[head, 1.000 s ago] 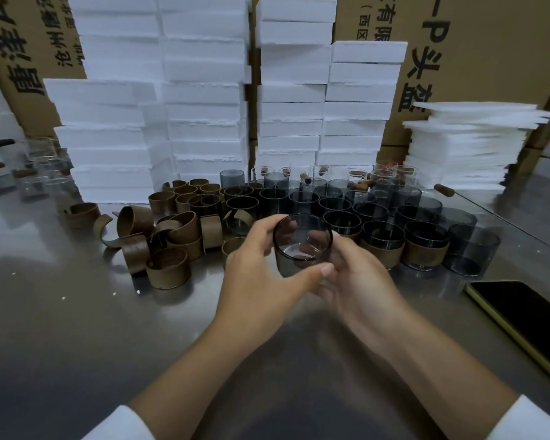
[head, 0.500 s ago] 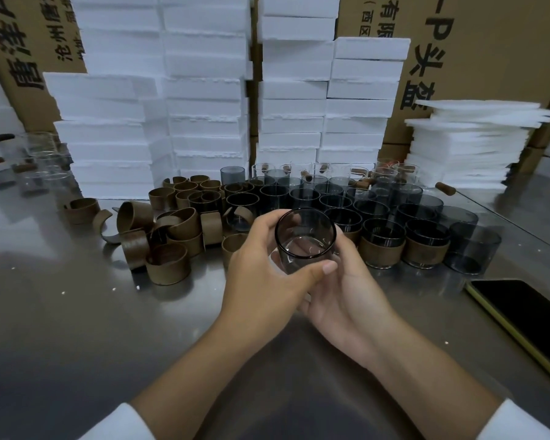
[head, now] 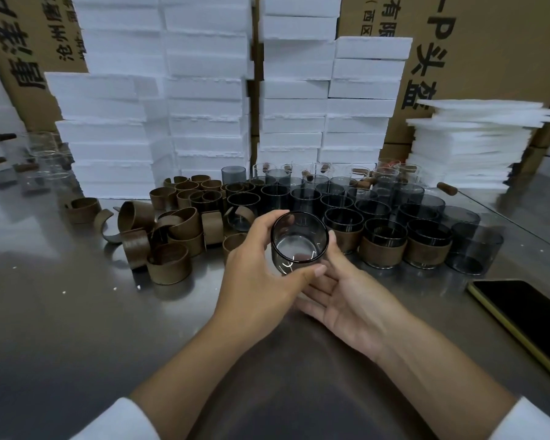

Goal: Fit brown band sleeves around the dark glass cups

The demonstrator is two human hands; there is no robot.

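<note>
A dark glass cup (head: 299,241) is held up at the centre of the frame, clear of the metal table (head: 77,328), its mouth tilted toward the camera and no band seen on it. It is gripped by the left hand (head: 261,277), fingers curled round the far left side and the thumb pressed against the near rim. The right hand (head: 346,296) is laid open, palm up, just beneath and to the right, with only a fingertip seen touching the cup's right wall; nothing is grasped by it. Left of centre, a loose heap of brown bands (head: 169,236) is spread on the table, some standing, some tipped over. Behind the held cup, rows of bare dark cups (head: 340,198) are packed together, and three banded cups (head: 383,246) are lined up in the front row right of centre. White foam blocks (head: 204,90) are stacked along the top of the frame, and a phone (head: 527,312) is lying at the right edge.
</note>
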